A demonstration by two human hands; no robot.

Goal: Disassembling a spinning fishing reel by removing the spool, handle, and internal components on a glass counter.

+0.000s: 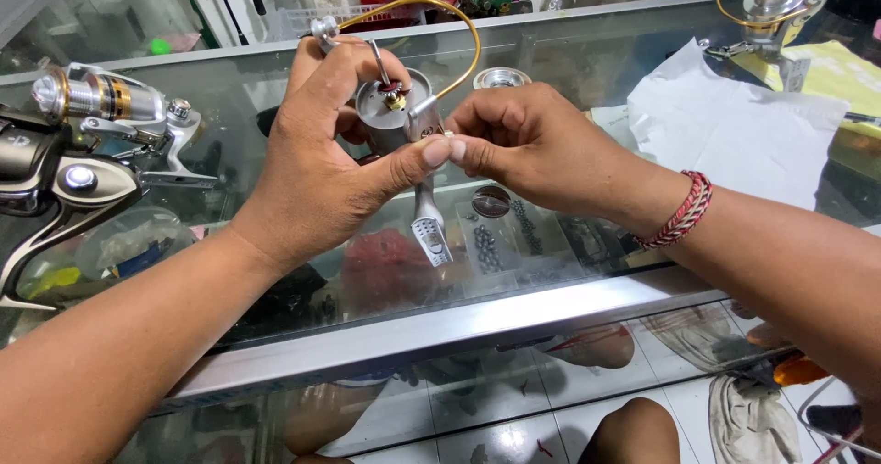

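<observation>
— What carries everything here?

— A glass surface with a metal-framed front edge; it is the top of a display case, and small dark tackle pieces show through the glass below. At the far left edge lies a gold-and-silver spinning reel, and nearer, a grey reel body with a curved stem.

— And the left hand?

— The left hand is closed around a silver reel rotor, a smooth metal cylinder held above the middle of the surface. The fingers wrap its back, and the thumb crosses its front. A thin gold wire bail arches over it, and a small brass nut sits at the centre of its top. The reel's foot, flat, pale and ridged, hangs down below the hand.

— The right hand?

— The right hand is pinched shut, its fingertips pressed against the left thumb's tip at the rotor's right side. Whether it holds a small part I cannot tell. A red-and-white braided bracelet circles the wrist.

— Further right?

— A crumpled sheet of white paper lies toward the right edge, and another silver reel with a gold bail stands in the far right corner beside yellow paper.
</observation>
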